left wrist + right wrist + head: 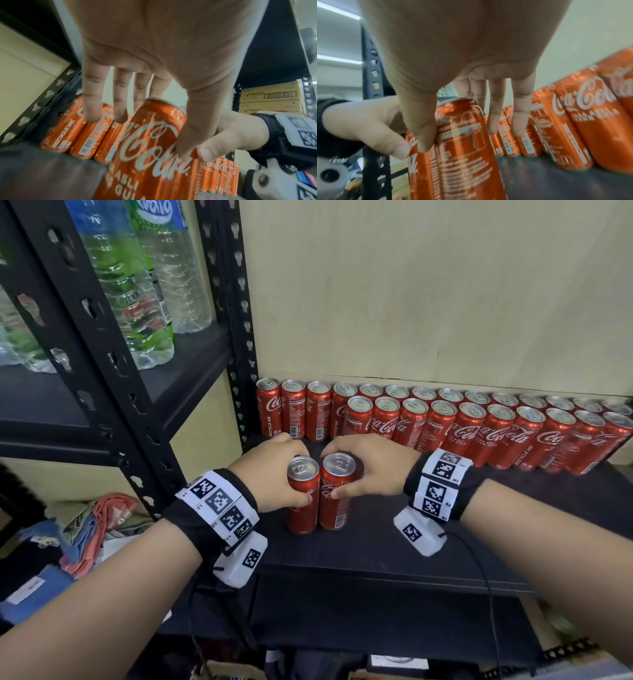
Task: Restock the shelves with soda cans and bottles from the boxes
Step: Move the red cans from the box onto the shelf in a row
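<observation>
Two upright cola cans, the left can [303,494] and the right can [337,491], stand touching at centre frame on the black shelf [376,542]. The left hand [270,474] grasps one, the right hand [370,467] the other. Slide both back together, staying upright, into the gap left of the front row [479,433].

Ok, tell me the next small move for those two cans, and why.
Probably slide both cans back. The left hand grips the left can, the right hand grips the right can, both upright near the shelf's front, and the front row has a gap at its left end.
</observation>
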Available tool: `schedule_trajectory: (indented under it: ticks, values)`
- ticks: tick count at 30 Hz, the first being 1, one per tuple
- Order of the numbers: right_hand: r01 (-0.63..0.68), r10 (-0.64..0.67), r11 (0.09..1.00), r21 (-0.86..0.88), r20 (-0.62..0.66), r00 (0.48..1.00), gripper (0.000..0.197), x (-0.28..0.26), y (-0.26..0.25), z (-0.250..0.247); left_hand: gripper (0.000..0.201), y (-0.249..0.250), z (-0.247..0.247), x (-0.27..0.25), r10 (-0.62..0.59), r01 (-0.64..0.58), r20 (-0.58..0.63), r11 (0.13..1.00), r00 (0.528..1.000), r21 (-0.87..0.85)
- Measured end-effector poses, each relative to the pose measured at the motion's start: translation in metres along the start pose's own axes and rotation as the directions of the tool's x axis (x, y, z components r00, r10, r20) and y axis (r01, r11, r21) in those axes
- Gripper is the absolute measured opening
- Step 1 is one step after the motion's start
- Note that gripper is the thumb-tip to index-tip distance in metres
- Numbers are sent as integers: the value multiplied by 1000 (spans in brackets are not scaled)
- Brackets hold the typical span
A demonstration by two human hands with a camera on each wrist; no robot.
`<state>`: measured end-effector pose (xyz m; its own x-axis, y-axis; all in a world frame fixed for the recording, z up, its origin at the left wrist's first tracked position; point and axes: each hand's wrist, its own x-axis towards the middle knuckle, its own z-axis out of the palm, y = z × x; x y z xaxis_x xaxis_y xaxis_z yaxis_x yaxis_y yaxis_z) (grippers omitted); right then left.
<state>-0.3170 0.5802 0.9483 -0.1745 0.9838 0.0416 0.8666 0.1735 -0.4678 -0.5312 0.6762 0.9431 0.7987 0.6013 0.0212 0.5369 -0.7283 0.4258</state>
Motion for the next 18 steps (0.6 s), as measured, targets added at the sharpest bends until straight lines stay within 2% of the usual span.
schedule_trajectory:
  ticks: [3,8,18]
  values:
    - [35,-22,987,-159,83,996,62,9,-7,-11,66,10,-8,7,1,-10,57,987,998,159]
    - [64,-12,952,-301,172,985,59,22,-13,-18,68,15,-12,18,-36,8,108,968,993,252]
    - [-29,97,895,-445,130,987,65,46,-6,-22,64,16,-18,46,-103,83,48,948,994,307]
